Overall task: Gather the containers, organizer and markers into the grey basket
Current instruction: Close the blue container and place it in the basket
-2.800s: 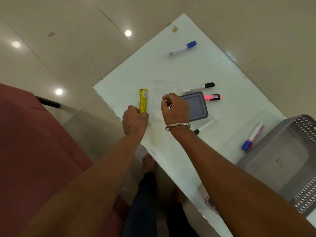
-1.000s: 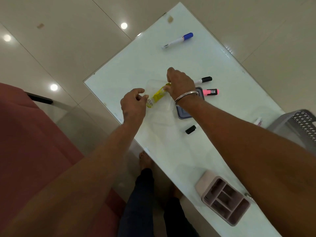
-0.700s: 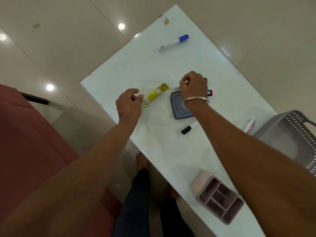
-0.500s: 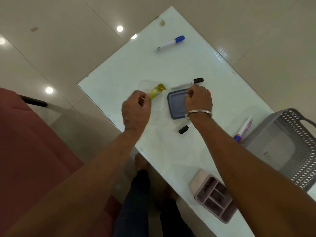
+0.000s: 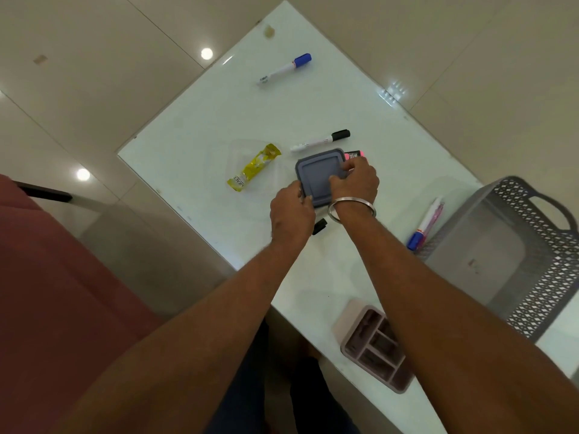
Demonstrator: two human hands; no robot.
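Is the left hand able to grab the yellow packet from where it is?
Probably yes. The packet lies in the clear tub close beside the left hand, with nothing between them. That hand grips the grey lid, though, so it must let go first.

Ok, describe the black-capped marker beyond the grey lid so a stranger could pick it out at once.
On the white table, find the square grey lid near the middle. Just past its far edge lies the black-capped marker, slim with a white barrel. The pink highlighter beside it is stubby, and the blue-capped marker at the far end lies well apart.
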